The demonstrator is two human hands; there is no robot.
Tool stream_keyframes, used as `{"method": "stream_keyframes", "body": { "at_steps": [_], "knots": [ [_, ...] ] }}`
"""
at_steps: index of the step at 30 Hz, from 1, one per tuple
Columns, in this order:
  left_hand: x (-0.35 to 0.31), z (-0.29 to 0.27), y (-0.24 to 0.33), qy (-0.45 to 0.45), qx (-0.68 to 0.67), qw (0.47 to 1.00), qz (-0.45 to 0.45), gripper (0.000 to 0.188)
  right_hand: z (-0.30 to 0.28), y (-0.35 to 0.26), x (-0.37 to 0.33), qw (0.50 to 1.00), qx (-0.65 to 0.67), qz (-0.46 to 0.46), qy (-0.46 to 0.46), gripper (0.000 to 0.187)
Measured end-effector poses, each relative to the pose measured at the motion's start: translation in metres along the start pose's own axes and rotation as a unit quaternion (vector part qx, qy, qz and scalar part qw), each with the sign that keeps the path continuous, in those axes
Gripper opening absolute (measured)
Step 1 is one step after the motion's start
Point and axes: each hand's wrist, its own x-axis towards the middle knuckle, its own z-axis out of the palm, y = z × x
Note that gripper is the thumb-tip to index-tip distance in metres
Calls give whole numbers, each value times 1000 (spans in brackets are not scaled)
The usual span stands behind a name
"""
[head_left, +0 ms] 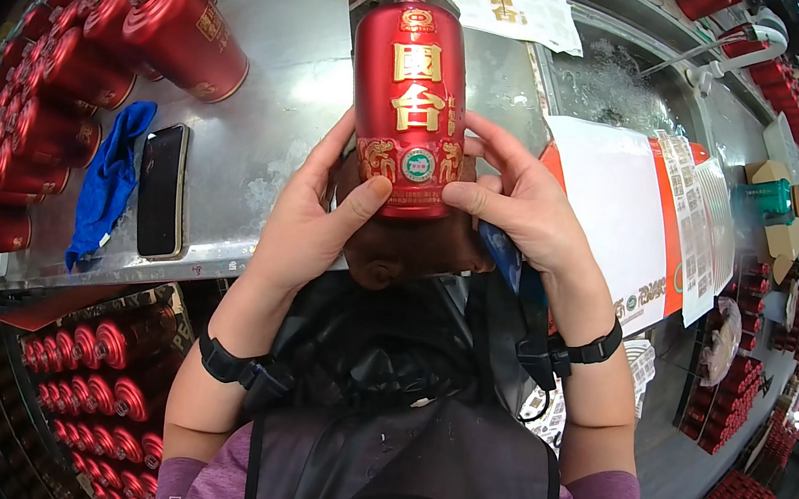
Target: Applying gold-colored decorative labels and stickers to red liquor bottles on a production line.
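Note:
A red bottle [410, 79] with raised gold lettering, a small round green-and-white label and gold patterns near its base lies lengthwise in front of me, its capless-looking clear neck pointing away. My left hand [323, 214] grips its lower left side, the thumb pressed near the base. On the opposite side my right hand [517, 199] holds it, thumb on the lower front edge and fingers around the side. Under the bottle's base is a brown, worn-looking support [419, 252]. Something dark blue [501, 248] sits below my right hand, partly hidden.
Many red bottles [190, 35] stand at the left of the metal table [275, 41]. A blue cloth [111, 181] and a phone [162, 188] lie nearer. Label sheets [693, 207] and white paper [617, 208] are at right. A crate of bottles [103, 392] sits lower left.

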Motion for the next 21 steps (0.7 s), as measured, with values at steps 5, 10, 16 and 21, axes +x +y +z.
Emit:
{"method": "stream_keyframes", "body": {
  "at_steps": [5, 10, 16, 21],
  "knots": [
    [1, -3, -1, -8, -26, 1000, -9, 73, 3, -4, 0, 999, 46, 8, -3, 74],
    [-1, -8, -2, 9, -108, 992, -66, 74, 2, -1, -1, 999, 44, 20, 15, 76],
    [-2, -1, -4, -25, -27, 999, -8, 79, 2, 1, 0, 1000, -10, 8, 4, 76],
    [-4, -3, -4, -20, -26, 999, -11, 77, -5, 2, 0, 1000, 3, -10, -12, 70]
  ]
}}
